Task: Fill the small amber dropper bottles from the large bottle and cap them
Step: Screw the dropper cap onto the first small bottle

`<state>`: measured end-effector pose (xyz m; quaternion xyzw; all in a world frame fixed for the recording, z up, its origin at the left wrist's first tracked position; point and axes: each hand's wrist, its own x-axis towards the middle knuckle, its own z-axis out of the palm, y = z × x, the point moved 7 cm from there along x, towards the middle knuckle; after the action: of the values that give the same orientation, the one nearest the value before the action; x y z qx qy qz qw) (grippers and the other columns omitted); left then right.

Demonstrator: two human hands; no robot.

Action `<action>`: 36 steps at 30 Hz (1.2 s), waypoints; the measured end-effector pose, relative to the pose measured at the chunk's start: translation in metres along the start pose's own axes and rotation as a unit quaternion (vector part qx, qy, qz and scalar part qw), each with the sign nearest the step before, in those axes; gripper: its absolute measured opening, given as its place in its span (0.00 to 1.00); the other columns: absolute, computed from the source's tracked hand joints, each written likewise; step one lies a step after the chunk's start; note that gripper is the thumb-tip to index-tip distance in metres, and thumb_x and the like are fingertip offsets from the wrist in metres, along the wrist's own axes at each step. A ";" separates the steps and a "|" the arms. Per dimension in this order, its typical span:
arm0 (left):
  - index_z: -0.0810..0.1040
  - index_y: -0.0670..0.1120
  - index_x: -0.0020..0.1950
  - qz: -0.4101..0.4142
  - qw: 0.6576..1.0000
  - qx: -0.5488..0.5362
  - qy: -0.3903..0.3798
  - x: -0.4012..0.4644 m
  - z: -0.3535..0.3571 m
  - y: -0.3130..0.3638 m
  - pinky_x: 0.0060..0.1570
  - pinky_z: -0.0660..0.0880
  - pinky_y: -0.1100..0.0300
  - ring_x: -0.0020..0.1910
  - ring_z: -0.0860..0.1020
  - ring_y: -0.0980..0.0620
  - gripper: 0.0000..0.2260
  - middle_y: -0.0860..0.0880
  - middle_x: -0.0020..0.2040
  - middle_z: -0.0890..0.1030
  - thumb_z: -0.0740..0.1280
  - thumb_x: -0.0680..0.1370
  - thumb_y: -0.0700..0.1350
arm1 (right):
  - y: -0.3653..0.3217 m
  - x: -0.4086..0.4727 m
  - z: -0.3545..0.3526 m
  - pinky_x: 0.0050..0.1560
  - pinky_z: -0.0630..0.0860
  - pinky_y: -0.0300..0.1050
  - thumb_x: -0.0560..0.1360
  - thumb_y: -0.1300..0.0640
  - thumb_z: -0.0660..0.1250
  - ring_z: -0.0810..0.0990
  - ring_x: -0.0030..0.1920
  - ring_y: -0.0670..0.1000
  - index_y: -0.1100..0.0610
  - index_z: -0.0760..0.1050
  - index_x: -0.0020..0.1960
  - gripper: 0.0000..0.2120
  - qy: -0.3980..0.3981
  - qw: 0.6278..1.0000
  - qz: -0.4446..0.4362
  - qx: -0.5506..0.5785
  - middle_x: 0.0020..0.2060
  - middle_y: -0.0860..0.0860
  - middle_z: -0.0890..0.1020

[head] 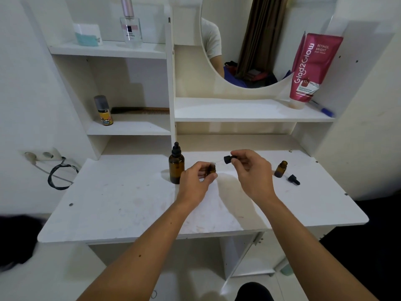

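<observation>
White laminate vanity desk (121,205), scuffed, set against white walls with shelving and a round mirror above.

Task items on the desk:
- Large amber glass bottle (176,168) with black dropper cap, upright at centre-left, cap on, just beside the left hand.
- Small amber glass dropper bottle (211,169), held over the desk in the left hand (196,181); fingers and thumb are curled round its body, neck showing above them, mouth uncapped.
- Black dropper cap with clear pipette (227,159), pinched at the bulb between thumb and fingertips of the right hand (252,170); the pipette points toward the held bottle's mouth, its tip at or just short of it. Blur hides whether it is inside.
- Second small amber glass bottle (281,169), upright at desk right, open.
- Second black dropper cap (294,179), lying on its side just beside that bottle, apart from it.

Progress, as judged: the held bottle appears to be at the capping or dropper-filling stage; its fill level cannot be read. The second bottle is uncapped, contents unclear, so at least its capping is left. Neither small bottle is closed.

Other items: clear perfume bottle with pink cap (130,25) on the top shelf; small spray can with grey cap (104,110) and brown comb (141,110) on the middle shelf; red cosmetic tube (311,68) standing on its cap at right; blue pen (324,109) beside it.
</observation>
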<state>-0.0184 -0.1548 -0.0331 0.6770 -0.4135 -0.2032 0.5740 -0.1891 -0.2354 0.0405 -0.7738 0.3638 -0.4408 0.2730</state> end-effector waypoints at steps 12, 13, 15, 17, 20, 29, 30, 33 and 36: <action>0.83 0.46 0.59 0.000 1.000 -0.018 -0.013 0.005 0.002 -0.005 0.59 0.82 0.52 0.51 0.85 0.55 0.13 0.54 0.50 0.87 0.78 0.76 0.43 | -0.034 0.023 0.036 0.53 0.81 0.38 0.78 0.68 0.70 0.85 0.46 0.47 0.56 0.85 0.57 0.12 -0.156 0.975 -0.132 -0.087 0.50 0.48 0.85; 0.83 0.46 0.59 0.000 1.000 -0.018 -0.013 0.005 0.002 -0.005 0.59 0.82 0.52 0.51 0.85 0.55 0.13 0.54 0.50 0.87 0.78 0.76 0.43 | -0.032 0.023 0.039 0.54 0.81 0.39 0.79 0.68 0.70 0.85 0.47 0.47 0.56 0.85 0.57 0.12 -0.168 0.973 -0.127 -0.092 0.51 0.48 0.85; 0.84 0.46 0.59 0.002 1.000 -0.020 -0.014 0.006 0.003 -0.004 0.59 0.82 0.53 0.50 0.85 0.56 0.13 0.55 0.50 0.87 0.78 0.76 0.43 | -0.029 0.024 0.042 0.55 0.81 0.41 0.79 0.68 0.70 0.85 0.48 0.47 0.55 0.84 0.59 0.13 -0.184 0.971 -0.115 -0.097 0.50 0.48 0.86; 0.84 0.46 0.58 0.003 1.000 -0.017 -0.015 0.007 0.004 -0.002 0.59 0.82 0.54 0.49 0.85 0.57 0.12 0.55 0.49 0.87 0.78 0.75 0.43 | -0.025 0.024 0.044 0.56 0.82 0.43 0.79 0.67 0.70 0.85 0.48 0.47 0.55 0.84 0.59 0.13 -0.192 0.971 -0.105 -0.101 0.50 0.48 0.87; 0.85 0.47 0.58 0.005 1.000 -0.017 -0.017 0.008 0.005 -0.002 0.58 0.82 0.54 0.48 0.85 0.59 0.12 0.56 0.48 0.87 0.78 0.75 0.43 | -0.019 0.027 0.045 0.54 0.83 0.47 0.78 0.64 0.73 0.85 0.47 0.46 0.54 0.84 0.57 0.10 -0.187 0.972 -0.092 -0.107 0.48 0.46 0.87; 0.84 0.47 0.60 0.013 1.000 -0.008 -0.021 0.006 0.004 0.001 0.59 0.81 0.59 0.50 0.84 0.61 0.14 0.56 0.50 0.87 0.77 0.76 0.42 | -0.009 0.025 0.045 0.58 0.82 0.44 0.78 0.61 0.73 0.85 0.50 0.42 0.50 0.83 0.61 0.14 -0.204 0.975 -0.042 -0.081 0.53 0.43 0.86; 0.84 0.47 0.60 0.014 1.000 -0.005 -0.021 0.006 0.004 0.001 0.59 0.81 0.58 0.50 0.84 0.61 0.14 0.56 0.50 0.87 0.77 0.76 0.42 | -0.009 0.026 0.045 0.57 0.82 0.43 0.77 0.61 0.74 0.84 0.48 0.41 0.51 0.84 0.60 0.12 -0.201 0.976 -0.038 -0.082 0.50 0.44 0.87; 0.84 0.47 0.60 0.017 1.000 0.000 -0.019 0.006 0.004 0.000 0.58 0.81 0.58 0.50 0.84 0.60 0.13 0.55 0.50 0.87 0.77 0.76 0.41 | -0.007 0.027 0.042 0.51 0.82 0.41 0.74 0.53 0.79 0.84 0.44 0.44 0.53 0.84 0.57 0.13 -0.171 0.982 -0.016 -0.075 0.44 0.45 0.85; 0.84 0.48 0.61 0.021 0.999 0.010 -0.022 0.006 0.005 0.000 0.59 0.81 0.59 0.51 0.84 0.61 0.14 0.56 0.51 0.87 0.77 0.76 0.42 | -0.005 0.026 0.041 0.53 0.81 0.38 0.75 0.52 0.78 0.84 0.47 0.42 0.51 0.84 0.58 0.13 -0.173 0.982 -0.022 -0.067 0.48 0.44 0.85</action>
<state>-0.0185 -0.1629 -0.0327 0.6690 -0.4421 -0.2014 0.5626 -0.1426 -0.2489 0.0377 -0.8628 0.3230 -0.2806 0.2692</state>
